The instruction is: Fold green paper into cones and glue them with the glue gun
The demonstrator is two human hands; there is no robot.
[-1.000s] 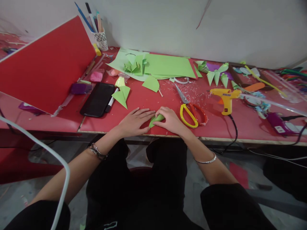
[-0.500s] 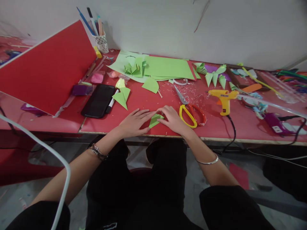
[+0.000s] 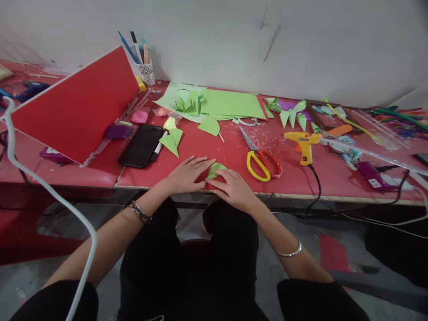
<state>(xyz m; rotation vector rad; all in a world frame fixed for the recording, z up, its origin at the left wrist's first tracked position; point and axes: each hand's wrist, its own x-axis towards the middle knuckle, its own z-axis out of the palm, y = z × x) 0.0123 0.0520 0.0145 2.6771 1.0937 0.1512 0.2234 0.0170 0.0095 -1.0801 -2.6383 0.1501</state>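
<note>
Green paper (image 3: 215, 169); black-patterned white cup (image 3: 146, 74)

The left hand (image 3: 182, 176), fingers (image 3: 200, 166) spread, nearly meets the right hand (image 3: 238, 191) below frame centre. Both forearms (image 3: 107, 238) slant inward from the lower corners.

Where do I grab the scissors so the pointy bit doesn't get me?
Best hold the scissors by the yellow loop and red loop, probably coming from the table's near edge. Both loops face that edge, while the blades point away toward the wall. The right hand is nearer.
</note>
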